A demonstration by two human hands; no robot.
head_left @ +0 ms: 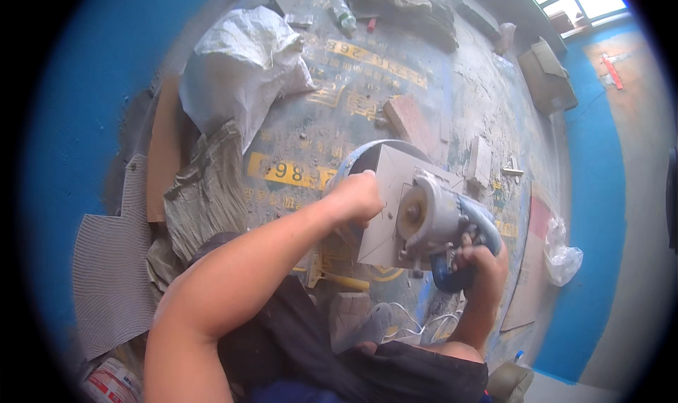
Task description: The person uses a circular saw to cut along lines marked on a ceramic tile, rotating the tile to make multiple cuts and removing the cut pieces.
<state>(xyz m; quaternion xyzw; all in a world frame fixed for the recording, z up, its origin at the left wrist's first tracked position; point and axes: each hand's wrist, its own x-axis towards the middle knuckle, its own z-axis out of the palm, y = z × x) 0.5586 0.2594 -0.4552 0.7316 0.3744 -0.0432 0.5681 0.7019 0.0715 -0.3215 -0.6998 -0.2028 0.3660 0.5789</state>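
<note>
Far off past the left hand, a white sack lies crumpled on the floor. Nearer, below that hand, is a tool with a yellow handle. The left hand is closed on the left edge of a grey tile, which sits over a round bucket just beyond the knuckles. Right of that hand, a power saw is over the tile, its handle wrapped by the right hand. Farther right of that hand, a clear plastic bag lies on the floor.

I'd judge this to be the cutting step, with faint lines marked on the tile; I can't see the blade's edge. The next move seems to call for a firm left grip and a steady push along a line, fingers well clear.
</note>
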